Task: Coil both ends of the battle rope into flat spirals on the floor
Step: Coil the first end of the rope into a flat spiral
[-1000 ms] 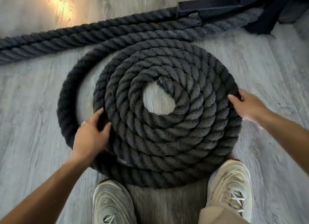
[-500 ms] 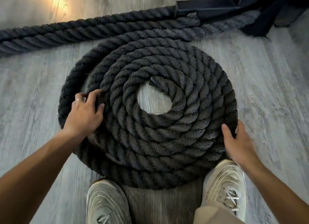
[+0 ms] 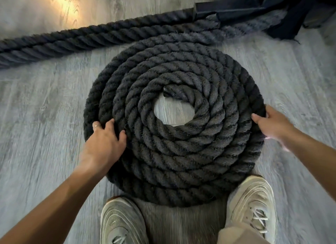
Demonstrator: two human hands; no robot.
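Observation:
The thick black battle rope is wound into a flat spiral on the grey wood floor, with several turns lying close together. Its cut end sits at the edge of the small bare hole in the middle. My left hand rests on the spiral's left side, fingers curled over the outer turns. My right hand grips the outermost turn at the right edge. The outer turn runs off at the top towards the straight lengths of rope.
Two straight rope lengths lie side by side across the floor behind the spiral and pass under a black metal frame at the top right. My two pale sneakers stand at the spiral's near edge.
The loose outer loop on the left has closed in against the spiral. My left hand has stayed on the left side; my right hand went down the right edge and back up.

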